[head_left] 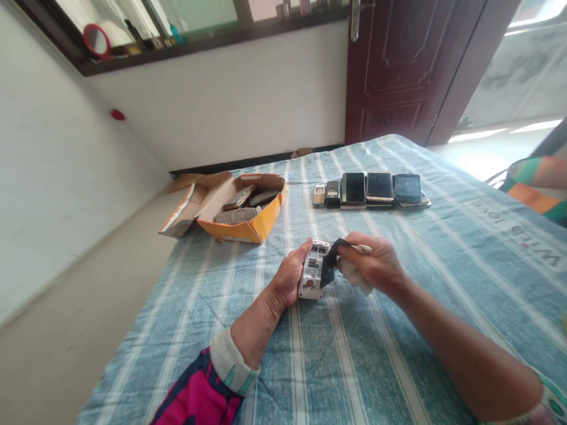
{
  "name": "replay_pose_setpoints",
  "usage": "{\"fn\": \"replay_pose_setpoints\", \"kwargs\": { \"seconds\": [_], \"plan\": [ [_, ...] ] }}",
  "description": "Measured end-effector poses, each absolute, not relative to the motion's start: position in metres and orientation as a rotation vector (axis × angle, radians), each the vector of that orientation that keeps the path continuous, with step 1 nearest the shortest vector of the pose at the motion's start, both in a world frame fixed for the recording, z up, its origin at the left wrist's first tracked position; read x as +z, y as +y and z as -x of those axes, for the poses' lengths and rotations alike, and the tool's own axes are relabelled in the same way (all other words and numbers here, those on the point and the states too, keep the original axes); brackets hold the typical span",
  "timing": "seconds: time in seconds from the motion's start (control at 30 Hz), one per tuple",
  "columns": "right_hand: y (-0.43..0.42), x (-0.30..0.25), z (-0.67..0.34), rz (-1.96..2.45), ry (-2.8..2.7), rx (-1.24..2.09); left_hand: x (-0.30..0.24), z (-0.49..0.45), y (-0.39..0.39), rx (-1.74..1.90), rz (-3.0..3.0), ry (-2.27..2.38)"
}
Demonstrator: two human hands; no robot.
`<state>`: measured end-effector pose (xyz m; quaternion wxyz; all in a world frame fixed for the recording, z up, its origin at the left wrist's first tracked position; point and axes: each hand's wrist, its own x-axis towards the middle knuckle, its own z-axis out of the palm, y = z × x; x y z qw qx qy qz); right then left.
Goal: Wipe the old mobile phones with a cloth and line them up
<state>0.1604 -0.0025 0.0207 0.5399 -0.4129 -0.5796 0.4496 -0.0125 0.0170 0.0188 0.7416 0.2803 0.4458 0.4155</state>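
My left hand [292, 273] is closed around the side of a white mobile phone [312, 286]. The phone's inner side faces up, with dark and metallic parts and a round reddish patch near its lower end. My right hand [376, 262] pinches a dark, thin piece of what looks like cloth [328, 268], which hangs over the phone's right edge. A crumpled white cloth or tissue [354, 278] is bunched under the same fingers. Whether the dark piece and the white wad are one thing, I cannot tell.
Ahead on the left, an open orange cardboard box [270, 219] holds several old phones [237, 216]. Farther right, phones stand in a row of stacks [353, 190] on the striped blue cloth [266, 354]. Behind are a white wall and a dark red door [398, 65].
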Motion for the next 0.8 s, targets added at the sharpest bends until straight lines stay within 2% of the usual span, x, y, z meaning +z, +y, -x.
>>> {"fn": "replay_pose_setpoints", "kwargs": {
  "seconds": [0.1,0.8],
  "plan": [
    [-0.0011,0.0194,-0.1585,1.031,-1.247,1.208,0.0222,0.0106,0.0152,0.867,-0.591,0.957],
    [0.0032,0.0135,-0.1629,0.987,-0.975,1.259,0.0242,0.0157,0.0208,0.773,-0.526,0.891]
  ]
}}
